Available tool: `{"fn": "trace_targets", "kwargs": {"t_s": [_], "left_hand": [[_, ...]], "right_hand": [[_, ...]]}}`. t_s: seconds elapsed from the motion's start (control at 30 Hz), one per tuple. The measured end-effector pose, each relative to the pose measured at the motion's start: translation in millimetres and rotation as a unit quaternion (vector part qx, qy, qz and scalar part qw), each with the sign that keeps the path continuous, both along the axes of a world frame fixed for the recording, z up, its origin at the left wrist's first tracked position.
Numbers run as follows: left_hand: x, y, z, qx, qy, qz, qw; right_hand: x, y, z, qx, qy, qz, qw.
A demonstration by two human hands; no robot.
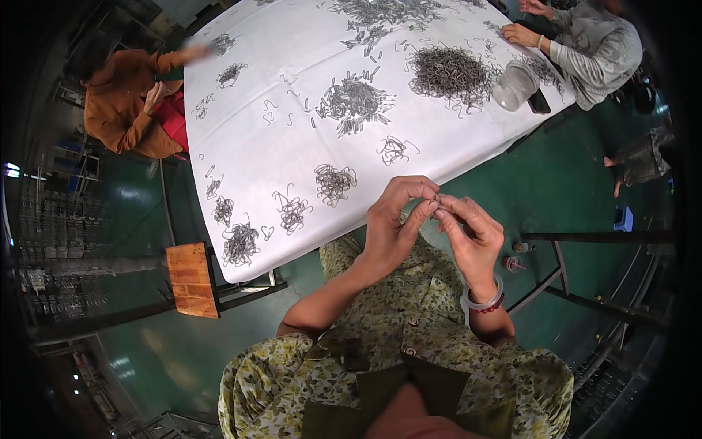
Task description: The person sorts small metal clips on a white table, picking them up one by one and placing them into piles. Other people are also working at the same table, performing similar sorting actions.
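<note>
My left hand (pixel 395 227) and my right hand (pixel 472 238) meet just past the table's near edge. Thumbs and fingertips of both are pinched together around a small piece I cannot make out, mostly hidden by the fingers. Closest to them on the white-covered table (pixel 252 164) lies a small loose cluster of bent wire hooks (pixel 395 150). Left of it sit more hook piles, one rounded (pixel 335 183), another looser (pixel 292 214), and a dense one at the near left corner (pixel 241 245). Farther in, short grey metal pieces (pixel 355 102) form a heap.
A large dark hook heap (pixel 451 73) lies near a clear jar (pixel 515 86) and a black phone (pixel 539 102). Co-workers sit left, in an orange-brown top (pixel 121 110), and right, in a grey top (pixel 596 55). A wooden stool (pixel 192 279) stands by the near left corner.
</note>
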State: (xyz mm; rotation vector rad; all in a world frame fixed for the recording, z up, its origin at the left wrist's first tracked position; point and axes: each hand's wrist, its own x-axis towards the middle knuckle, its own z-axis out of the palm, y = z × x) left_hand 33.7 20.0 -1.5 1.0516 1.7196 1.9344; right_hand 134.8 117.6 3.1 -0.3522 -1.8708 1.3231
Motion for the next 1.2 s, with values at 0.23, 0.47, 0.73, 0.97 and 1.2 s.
{"fn": "trace_targets", "kwargs": {"t_s": [0.23,0.47,0.73,0.97,1.2], "left_hand": [[-4.6,-11.6,4.7,-0.007,-0.049,0.026,0.998],[-8.5,-5.0,-7.2,-0.031,-0.072,0.052,0.996],[-15.8,-17.9,-11.6,-0.033,-0.077,0.089,0.993],[-5.9,-24.1,-0.7,-0.001,-0.074,0.093,0.993],[12.0,-20.9,7.6,-0.015,-0.012,0.085,0.996]], "right_hand": [[-44.2,49.2,0.5,-0.085,-0.042,-0.004,0.995],[-202.5,109.5,-137.2,0.224,-0.169,0.065,0.958],[-208.2,94.0,-122.9,0.392,-0.269,0.103,0.874],[-200.7,106.5,-133.0,0.253,-0.183,0.069,0.947],[-172.5,115.4,-109.7,0.076,-0.122,0.032,0.989]]}}
